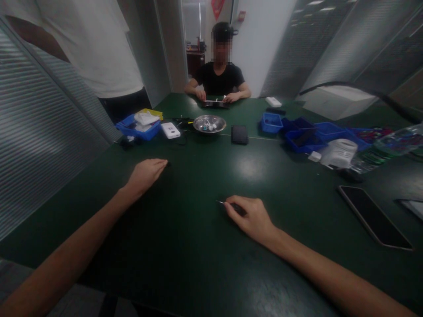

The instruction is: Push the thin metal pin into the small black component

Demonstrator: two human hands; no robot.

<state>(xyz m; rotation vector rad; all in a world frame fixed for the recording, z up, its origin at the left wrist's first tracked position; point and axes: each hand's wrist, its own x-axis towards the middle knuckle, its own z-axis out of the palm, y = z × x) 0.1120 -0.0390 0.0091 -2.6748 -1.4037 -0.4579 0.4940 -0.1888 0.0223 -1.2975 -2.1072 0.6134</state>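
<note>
Two hands are on the green table (198, 255): the right hand (253, 218) pinches a slim tool (226, 204) low over the surface, thin tip pointing left, while the left hand (147, 174) lies palm down with fingers loosely curled, and I cannot tell whether it holds anything. I judge the work barely begun: the tool is in hand with nothing under it, and the phone (373, 215) lies untouched, well off to the right

left hand (147, 174): palm down, relaxed, arm outstretched | right hand (251, 218): pinched closed, knuckles up
</note>
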